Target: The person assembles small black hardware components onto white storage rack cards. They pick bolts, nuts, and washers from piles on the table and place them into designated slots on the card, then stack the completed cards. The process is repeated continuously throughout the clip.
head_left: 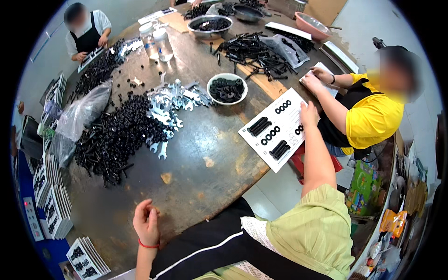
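Observation:
My right hand point(309, 115) rests on the right part of a white printed card point(251, 130), fingers stretched and apart, with no object visible in them. Two bundles of black bolts point(259, 126) lie on this card, along with rows of black rings point(270, 136). Part of the card is hidden under my hand and forearm. Above the near table edge, my left hand point(147, 221) is raised with loosely bent fingers apart and nothing visible in them. A red band circles its wrist.
On the table point(196, 158) lie black nuts point(121, 126), silver wrenches point(175, 100) and loose black bolts point(249, 51). A white bowl point(227, 101) holds black washers. Two clear bottles point(163, 45) stand farther back. A co-worker in yellow point(373, 116) sits right; another point(88, 32) works far left.

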The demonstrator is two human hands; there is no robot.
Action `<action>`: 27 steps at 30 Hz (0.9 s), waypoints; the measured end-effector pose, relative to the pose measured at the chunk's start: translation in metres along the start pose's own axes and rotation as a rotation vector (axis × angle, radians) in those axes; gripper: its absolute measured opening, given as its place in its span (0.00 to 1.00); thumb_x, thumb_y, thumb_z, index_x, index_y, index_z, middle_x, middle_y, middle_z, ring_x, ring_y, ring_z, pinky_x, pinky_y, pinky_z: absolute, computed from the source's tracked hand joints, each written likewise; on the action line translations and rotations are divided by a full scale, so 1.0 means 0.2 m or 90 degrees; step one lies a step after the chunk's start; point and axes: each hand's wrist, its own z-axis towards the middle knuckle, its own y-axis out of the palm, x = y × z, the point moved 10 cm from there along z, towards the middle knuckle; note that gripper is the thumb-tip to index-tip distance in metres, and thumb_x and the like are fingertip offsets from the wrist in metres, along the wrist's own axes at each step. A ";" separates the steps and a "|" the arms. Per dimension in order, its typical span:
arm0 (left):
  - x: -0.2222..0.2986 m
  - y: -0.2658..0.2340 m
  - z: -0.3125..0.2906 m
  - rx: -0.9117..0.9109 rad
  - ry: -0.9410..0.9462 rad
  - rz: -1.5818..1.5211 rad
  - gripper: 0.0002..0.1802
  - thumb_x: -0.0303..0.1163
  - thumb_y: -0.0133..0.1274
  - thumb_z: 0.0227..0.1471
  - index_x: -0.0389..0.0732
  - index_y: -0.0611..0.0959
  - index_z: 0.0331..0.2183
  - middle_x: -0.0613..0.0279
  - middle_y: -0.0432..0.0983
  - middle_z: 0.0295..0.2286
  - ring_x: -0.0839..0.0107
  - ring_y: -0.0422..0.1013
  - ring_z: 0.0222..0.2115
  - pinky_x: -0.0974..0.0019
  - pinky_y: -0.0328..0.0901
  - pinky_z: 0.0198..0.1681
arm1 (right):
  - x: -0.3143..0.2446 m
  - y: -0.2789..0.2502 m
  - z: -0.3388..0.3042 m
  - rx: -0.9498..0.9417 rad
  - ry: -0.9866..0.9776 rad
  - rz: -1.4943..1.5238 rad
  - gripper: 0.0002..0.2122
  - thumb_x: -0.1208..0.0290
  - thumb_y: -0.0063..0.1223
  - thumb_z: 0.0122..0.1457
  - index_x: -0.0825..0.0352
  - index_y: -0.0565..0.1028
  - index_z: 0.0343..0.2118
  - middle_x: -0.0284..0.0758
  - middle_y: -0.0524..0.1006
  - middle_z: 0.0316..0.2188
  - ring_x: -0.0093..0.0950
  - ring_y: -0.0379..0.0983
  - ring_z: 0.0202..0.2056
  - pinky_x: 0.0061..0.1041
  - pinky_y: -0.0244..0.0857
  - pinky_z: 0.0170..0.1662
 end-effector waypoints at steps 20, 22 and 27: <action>-0.15 0.27 -0.08 -0.263 0.153 0.539 0.40 0.51 0.61 0.47 0.40 0.70 0.57 0.48 0.62 0.59 0.47 0.51 0.64 0.47 0.48 0.64 | -0.54 -0.10 -1.28 -0.180 -0.059 0.615 0.13 0.70 0.45 0.66 0.73 0.70 0.48 0.40 0.75 0.43 0.27 0.70 0.45 0.26 0.63 0.51; -0.22 0.04 -0.17 -0.192 0.119 0.537 0.40 0.53 0.59 0.48 0.39 0.71 0.56 0.48 0.63 0.58 0.47 0.52 0.63 0.47 0.48 0.64 | -0.68 -0.14 -1.59 -0.223 -0.061 0.650 0.13 0.71 0.44 0.66 0.73 0.69 0.49 0.40 0.74 0.43 0.28 0.70 0.45 0.26 0.62 0.51; -0.30 -0.50 -0.42 -0.017 0.031 0.446 0.34 0.46 0.60 0.49 0.38 0.74 0.53 0.49 0.71 0.53 0.50 0.59 0.60 0.50 0.52 0.63 | -0.98 -0.25 -2.07 -0.348 -0.178 0.581 0.16 0.73 0.44 0.63 0.75 0.67 0.51 0.43 0.70 0.48 0.31 0.67 0.49 0.31 0.60 0.55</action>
